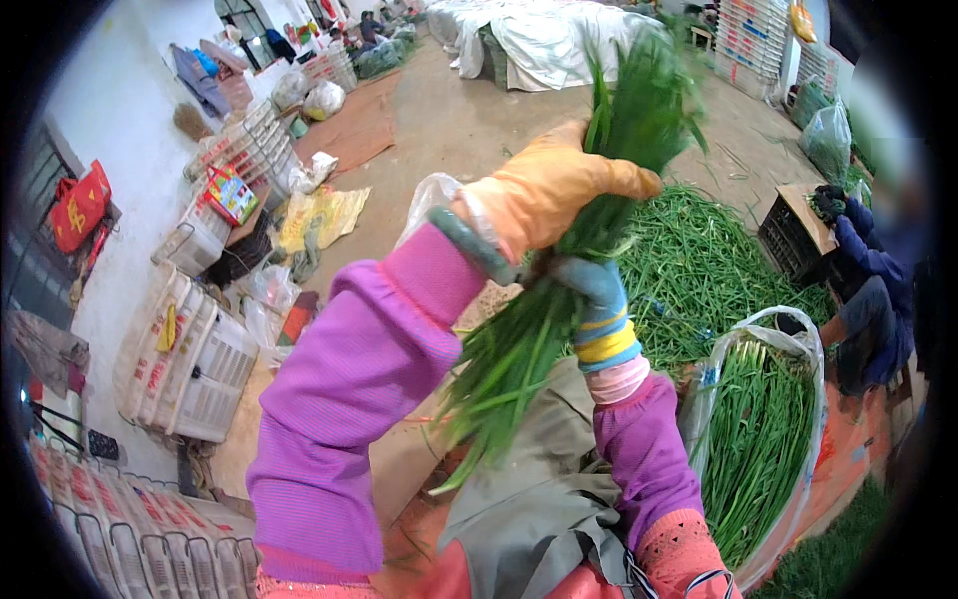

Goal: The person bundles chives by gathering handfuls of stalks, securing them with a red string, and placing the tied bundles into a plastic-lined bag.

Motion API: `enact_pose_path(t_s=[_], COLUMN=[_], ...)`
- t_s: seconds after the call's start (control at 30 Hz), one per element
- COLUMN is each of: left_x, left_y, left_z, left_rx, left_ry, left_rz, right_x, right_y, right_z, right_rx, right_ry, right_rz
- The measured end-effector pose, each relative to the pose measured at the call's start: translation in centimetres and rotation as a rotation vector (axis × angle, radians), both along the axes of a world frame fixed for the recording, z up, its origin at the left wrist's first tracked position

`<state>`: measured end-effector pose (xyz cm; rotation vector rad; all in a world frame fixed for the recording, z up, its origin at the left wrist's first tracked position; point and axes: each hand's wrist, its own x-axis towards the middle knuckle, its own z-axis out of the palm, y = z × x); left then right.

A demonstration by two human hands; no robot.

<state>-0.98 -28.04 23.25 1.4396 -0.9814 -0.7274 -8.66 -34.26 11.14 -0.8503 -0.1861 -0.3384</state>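
A long bunch of chives slants across the middle of the view, its upper end blurred by motion. My left hand, in an orange glove, is wrapped around the upper part of the bunch. Just below it, my right hand, in a blue and yellow glove, grips the same bunch; its fingers are partly hidden behind the stalks. The lower ends hang toward the grey cloth over my lap. Beyond my right hand lies a big loose heap of chives.
To my right, an open plastic bag holds upright chives. A person sits at the right by a dark crate. White plastic crates stand along the left wall. A white sheet covers a pile at the back.
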Motion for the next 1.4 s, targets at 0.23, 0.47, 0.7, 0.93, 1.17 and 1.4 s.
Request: enact_pose_path(t_s=[0.23,0.47,0.7,0.93,1.17,1.4], left_x=[3.3,-7.2,-9.8,-9.5,-10.0,-9.9], left_y=[13.8,16.8,18.1,18.0,16.9,18.3], left_z=[-6.7,-23.5,-33.0,-33.2,-32.8,-34.7], left_rx=[-0.314,-0.179,-0.527,-0.562,-0.514,-0.831], left_ry=[0.034,0.375,1.42,1.321,1.442,1.752], left_rz=[0.32,0.136,0.282,0.598,0.601,0.015], right_x=[-0.8,2.2,9.8,5.2,-1.2,-2.3], right_y=[-5.0,0.3,3.9,4.1,5.9,10.9], right_z=[-5.9,-6.1,-17.4,-21.8,-14.3,-9.8], right_rx=[0.437,0.296,-0.175,-0.998,-1.526,-1.519], right_ry=[-0.184,0.408,0.745,0.657,0.037,-0.294], right_rz=[0.219,0.306,0.3,0.185,-0.045,0.476])
